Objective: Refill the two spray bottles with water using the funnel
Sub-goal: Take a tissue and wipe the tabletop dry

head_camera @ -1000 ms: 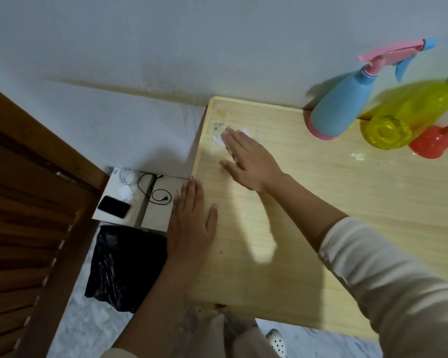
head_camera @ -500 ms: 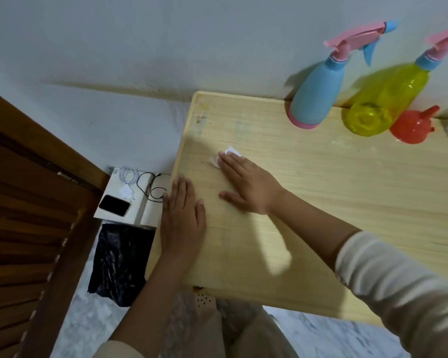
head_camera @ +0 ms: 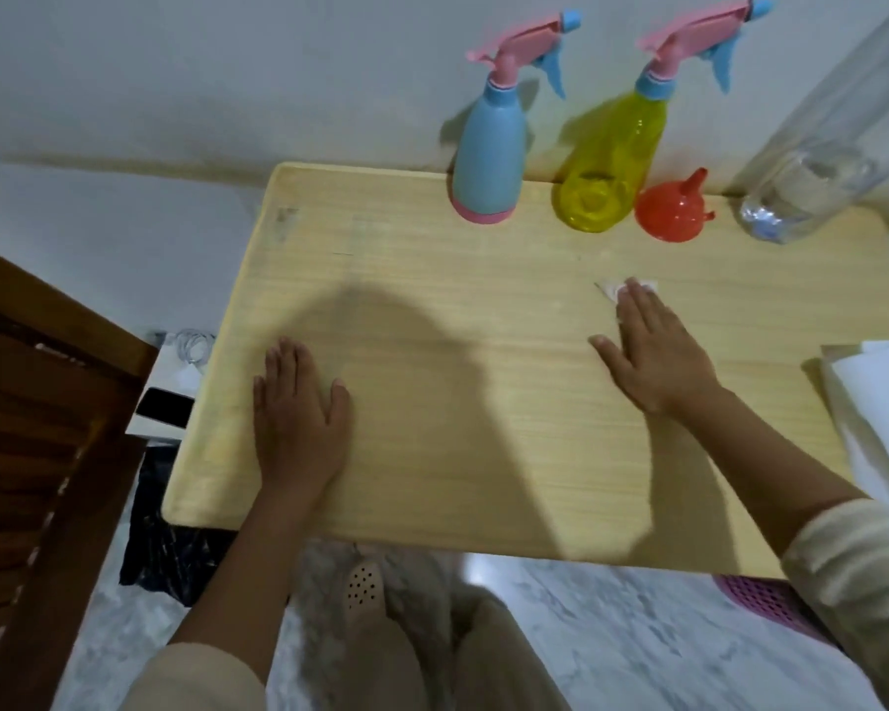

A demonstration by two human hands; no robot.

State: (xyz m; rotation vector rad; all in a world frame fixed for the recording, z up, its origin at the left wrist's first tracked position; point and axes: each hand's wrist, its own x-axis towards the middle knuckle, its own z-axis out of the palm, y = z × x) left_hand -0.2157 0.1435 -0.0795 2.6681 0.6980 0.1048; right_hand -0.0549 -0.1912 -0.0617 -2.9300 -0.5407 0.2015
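Observation:
A blue spray bottle [head_camera: 488,146] and a yellow see-through spray bottle [head_camera: 612,161], both with pink trigger heads, stand at the back of the wooden table [head_camera: 432,454] against the wall. A red funnel [head_camera: 671,210] lies beside the yellow bottle. A clear plastic water bottle [head_camera: 812,187] stands at the back right. My left hand [head_camera: 299,418] lies flat near the table's left front. My right hand [head_camera: 653,351] presses flat on a small white tissue [head_camera: 612,287] in the table's right half.
A wooden louvred door [head_camera: 32,454] stands at the left. On the floor beside the table lie a phone [head_camera: 165,407], a white box with cables and a black bag [head_camera: 160,546]. White fabric [head_camera: 878,402] sits at the right edge, a pink basket [head_camera: 760,597] below.
My right hand has slid the tissue from the table's left back corner across to the right half. My left hand stayed on the left front. The view swung right, bringing the water bottle in.

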